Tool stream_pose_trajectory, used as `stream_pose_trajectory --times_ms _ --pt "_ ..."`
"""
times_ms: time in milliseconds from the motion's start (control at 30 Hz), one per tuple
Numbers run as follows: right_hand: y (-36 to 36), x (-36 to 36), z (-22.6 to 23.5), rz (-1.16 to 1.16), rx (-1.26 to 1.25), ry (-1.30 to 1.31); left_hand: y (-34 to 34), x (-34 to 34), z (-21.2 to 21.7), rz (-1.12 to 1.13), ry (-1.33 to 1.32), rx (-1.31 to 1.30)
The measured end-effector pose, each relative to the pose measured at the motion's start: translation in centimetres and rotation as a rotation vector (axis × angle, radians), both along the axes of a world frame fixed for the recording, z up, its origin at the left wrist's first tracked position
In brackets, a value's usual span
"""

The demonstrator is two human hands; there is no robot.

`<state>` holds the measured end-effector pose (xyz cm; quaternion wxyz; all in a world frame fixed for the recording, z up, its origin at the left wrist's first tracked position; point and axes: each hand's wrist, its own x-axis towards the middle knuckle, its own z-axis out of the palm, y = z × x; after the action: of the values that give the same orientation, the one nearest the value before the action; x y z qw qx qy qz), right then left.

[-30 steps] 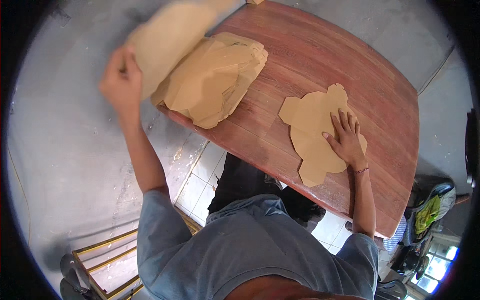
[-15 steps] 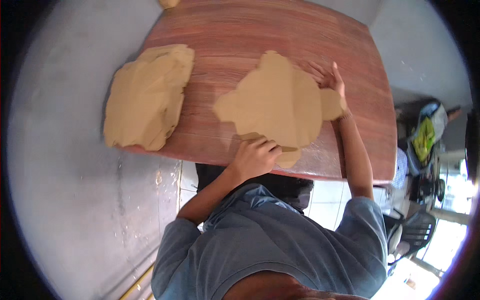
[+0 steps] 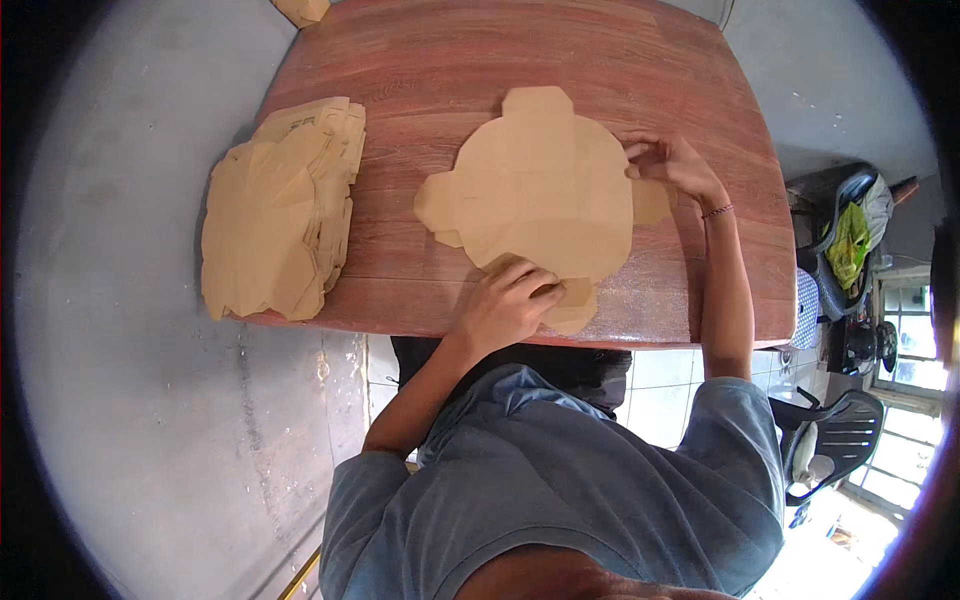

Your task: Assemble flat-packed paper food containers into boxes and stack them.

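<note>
A flat tan cardboard cutout with rounded sides and several flaps lies on the reddish wood-grain table. My left hand is closed at its near edge, fingers curled over the cardboard beside the near flap, which is partly folded over. At the right edge, above the right flap, is my right hand. Its fingers are bent and apart, the tips touching or very close to the rim. On the left, a stack of similar cardboard pieces rests at the table's edge.
The wood-grain table meets a grey wall at the left. A small cardboard piece sits at the far left corner. Beyond the right side are a dark chair and a seat holding a yellow-green bag.
My right hand has drawn its spread fingers in and shifted slightly right along the cutout's edge. My left hand keeps its hold. The cutout has turned slightly, and the whole view has shifted.
</note>
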<state>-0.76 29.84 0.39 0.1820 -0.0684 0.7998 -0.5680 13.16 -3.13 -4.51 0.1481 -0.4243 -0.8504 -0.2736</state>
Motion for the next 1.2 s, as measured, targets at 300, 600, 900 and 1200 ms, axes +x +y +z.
stream_pose_trajectory --times_ms 300,600,900,1200 --pt "0.9 0.3 0.1 -0.096 -0.568 -0.087 -0.6 0.3 1.8 0.116 0.351 0.268" --pt "-3.1 2.6 1.5 0.359 -0.978 -0.176 5.8 -1.0 8.1 0.085 0.273 0.084" --pt "-0.7 2.0 2.5 0.088 -0.135 -0.071 -1.1 0.0 10.1 0.201 0.084 0.228" --pt "-2.0 -4.7 2.8 0.29 0.253 0.07 -15.1 2.9 8.6 0.637 0.117 0.162"
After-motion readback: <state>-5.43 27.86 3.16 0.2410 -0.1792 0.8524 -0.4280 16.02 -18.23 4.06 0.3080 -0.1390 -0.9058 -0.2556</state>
